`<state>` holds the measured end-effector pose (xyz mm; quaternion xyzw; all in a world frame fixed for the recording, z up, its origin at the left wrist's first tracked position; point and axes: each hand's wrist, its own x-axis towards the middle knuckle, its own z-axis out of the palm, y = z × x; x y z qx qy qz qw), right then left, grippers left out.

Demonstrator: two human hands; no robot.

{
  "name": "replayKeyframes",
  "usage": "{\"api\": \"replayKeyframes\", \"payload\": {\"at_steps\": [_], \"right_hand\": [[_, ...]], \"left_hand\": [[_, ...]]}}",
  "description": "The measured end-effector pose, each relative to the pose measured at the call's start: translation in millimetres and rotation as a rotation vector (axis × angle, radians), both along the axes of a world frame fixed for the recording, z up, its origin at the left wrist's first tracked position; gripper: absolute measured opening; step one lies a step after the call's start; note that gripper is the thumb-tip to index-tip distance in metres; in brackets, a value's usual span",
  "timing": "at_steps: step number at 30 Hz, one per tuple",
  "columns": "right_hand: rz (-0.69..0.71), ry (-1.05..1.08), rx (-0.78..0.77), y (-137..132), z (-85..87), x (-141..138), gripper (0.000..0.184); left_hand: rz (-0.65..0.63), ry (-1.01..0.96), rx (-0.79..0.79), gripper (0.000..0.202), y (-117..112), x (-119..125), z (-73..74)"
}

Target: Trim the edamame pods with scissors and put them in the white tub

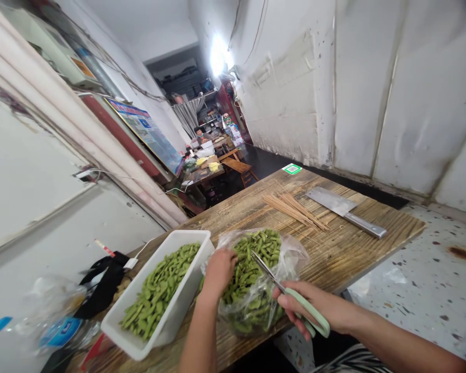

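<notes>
My left hand reaches into a clear plastic bag full of green edamame pods, its fingers curled among the pods. My right hand is closed round the pale green handles of a pair of scissors, whose blades point up and left over the bag. To the left of the bag stands a white rectangular tub holding more green pods. All of it rests on a wooden table.
A cleaver and a bundle of bamboo skewers lie at the table's far side, near a green QR sticker. Plastic bottles and a black item sit at the left. Speckled floor lies to the right; tables and stools stand down the corridor.
</notes>
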<state>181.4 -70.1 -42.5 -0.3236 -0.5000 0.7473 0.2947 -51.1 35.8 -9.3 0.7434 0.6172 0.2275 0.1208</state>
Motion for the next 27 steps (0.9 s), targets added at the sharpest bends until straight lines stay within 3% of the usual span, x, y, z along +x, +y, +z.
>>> {"api": "replayKeyframes", "payload": {"at_steps": [5, 10, 12, 20, 27], "right_hand": [[-0.014, 0.005, -0.017, 1, -0.2, -4, 0.054], [0.021, -0.043, 0.031, 2, 1.1, -5, 0.054], [0.035, -0.083, 0.093, 2, 1.6, -3, 0.053], [-0.02, -0.216, 0.23, -1, 15.0, -3, 0.049], [-0.046, -0.286, 0.312, 0, 26.2, -1, 0.043]], "left_hand": [[0.001, -0.086, -0.015, 0.016, -15, -10, 5.8], [0.037, -0.603, -0.34, 0.036, -51, 4, 10.9], [0.064, -0.726, -0.404, 0.039, -61, 11, 14.1], [0.059, -0.859, -0.464, 0.041, -68, 19, 22.5], [0.169, -1.067, -0.385, 0.045, -67, 31, 21.8]]}}
